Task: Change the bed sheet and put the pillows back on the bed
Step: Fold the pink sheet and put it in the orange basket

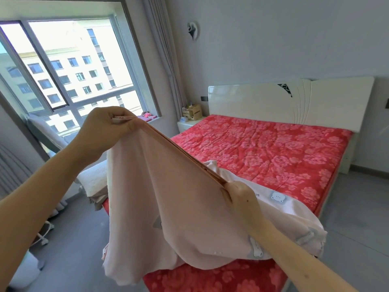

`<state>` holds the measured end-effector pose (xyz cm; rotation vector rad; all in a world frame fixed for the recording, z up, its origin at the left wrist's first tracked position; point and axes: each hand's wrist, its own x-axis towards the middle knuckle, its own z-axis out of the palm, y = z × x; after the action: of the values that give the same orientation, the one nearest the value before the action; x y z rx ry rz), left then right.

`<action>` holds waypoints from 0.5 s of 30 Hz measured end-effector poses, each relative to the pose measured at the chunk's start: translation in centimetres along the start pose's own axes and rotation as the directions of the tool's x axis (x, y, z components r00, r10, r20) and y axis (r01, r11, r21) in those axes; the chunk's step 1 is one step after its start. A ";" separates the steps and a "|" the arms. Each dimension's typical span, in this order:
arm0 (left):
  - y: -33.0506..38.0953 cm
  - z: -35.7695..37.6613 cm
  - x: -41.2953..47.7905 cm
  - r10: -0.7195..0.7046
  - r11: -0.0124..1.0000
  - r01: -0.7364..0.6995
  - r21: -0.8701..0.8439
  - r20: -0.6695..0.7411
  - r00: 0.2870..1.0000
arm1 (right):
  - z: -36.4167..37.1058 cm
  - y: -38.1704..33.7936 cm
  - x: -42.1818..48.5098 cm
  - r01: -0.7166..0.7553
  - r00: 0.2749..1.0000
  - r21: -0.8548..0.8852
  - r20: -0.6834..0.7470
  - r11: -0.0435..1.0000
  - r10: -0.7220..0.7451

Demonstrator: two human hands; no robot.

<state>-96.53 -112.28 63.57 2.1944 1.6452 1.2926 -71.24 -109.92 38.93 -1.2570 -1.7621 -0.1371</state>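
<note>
I stand at the foot of a bed [263, 148] covered by a red quilted pad with pink flowers. A folded pale pink bed sheet [164, 199] hangs in front of me over the foot of the bed, its layered edge stretched taut between my hands. My left hand [105, 131] pinches the upper end of that edge, raised high. My right hand [242, 197] grips the lower end, close to the mattress. Part of the sheet, white with small bear prints [280, 199], bunches on the bed beside my right hand. No pillows lie on the bed.
A white headboard [294, 100] stands at the far end against the wall. A white nightstand [189, 123] with small boxes sits left of it. A large window [69, 70] fills the left side, with a white cushioned chair [63, 148] below it. Grey floor runs along both sides.
</note>
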 end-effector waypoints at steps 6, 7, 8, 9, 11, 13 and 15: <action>-3.0 -1.8 -0.2 -0.077 0.996 0.071 -0.062 -0.113 0.991 | -9.5 -2.9 2.1 0.094 0.995 0.114 0.031 0.989 -0.098; -3.3 -2.4 -0.2 -0.082 0.994 0.071 -0.085 -0.143 0.986 | -10.9 -3.7 2.5 0.043 0.994 0.193 0.093 0.980 -0.062; -3.5 -3.0 -0.3 -0.081 0.993 0.065 -0.103 -0.164 0.983 | -11.8 -4.3 3.0 -0.002 0.987 0.264 0.156 0.965 -0.040; -3.6 -3.5 -0.4 -0.076 0.992 0.056 -0.114 -0.173 0.982 | -12.2 -4.7 3.5 -0.037 0.978 0.318 0.206 0.947 -0.032; -4.3 -4.1 -1.0 -0.061 0.992 0.042 -0.115 -0.168 0.984 | -12.1 -5.0 4.6 -0.101 0.952 0.400 0.306 0.911 -0.028; -5.5 -4.5 -1.8 -0.094 0.991 0.080 -0.103 -0.136 0.986 | -11.0 -5.2 5.6 -0.183 0.895 0.444 0.444 0.877 -0.038; -7.9 -4.7 -3.0 -0.172 0.983 0.165 -0.074 -0.099 0.980 | -9.4 -5.4 5.8 -0.237 0.828 0.435 0.558 0.869 -0.053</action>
<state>-105.66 -113.32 60.63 1.9335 1.7554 1.4138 -69.97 -113.71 50.58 -1.0521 -2.0312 0.7753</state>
